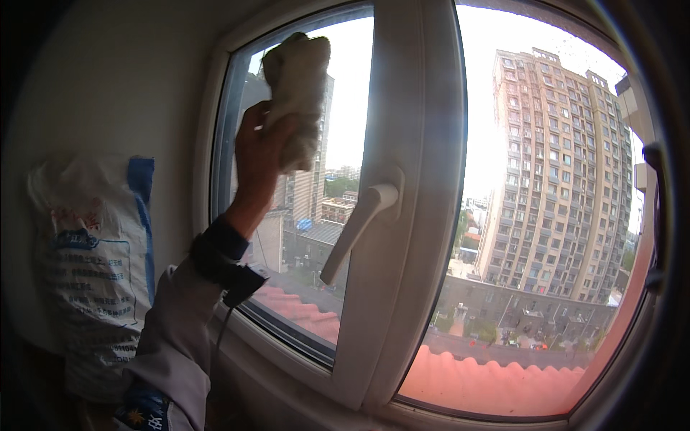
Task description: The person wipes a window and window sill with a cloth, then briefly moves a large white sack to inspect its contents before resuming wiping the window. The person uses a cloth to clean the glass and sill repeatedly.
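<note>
My left hand (264, 148) is raised at the left window pane (347, 108), its fingers closed around a folded, light-coloured cloth (302, 81). The cloth lies against or close to the upper part of the glass; the exact contact cannot be told. A black strap with a small dark device (242, 283) and a cable is on the wrist, below a grey sleeve. To the right of the hand, the white window handle (356, 231) slants down from its mount on the frame. My right hand is out of view.
A white woven plastic sack (97, 269) with blue edging and printed writing stands against the wall at left. A thick white window post (415, 161) divides the two panes. Beyond the glass are red roof tiles (485, 382) and a tall apartment building (555, 178).
</note>
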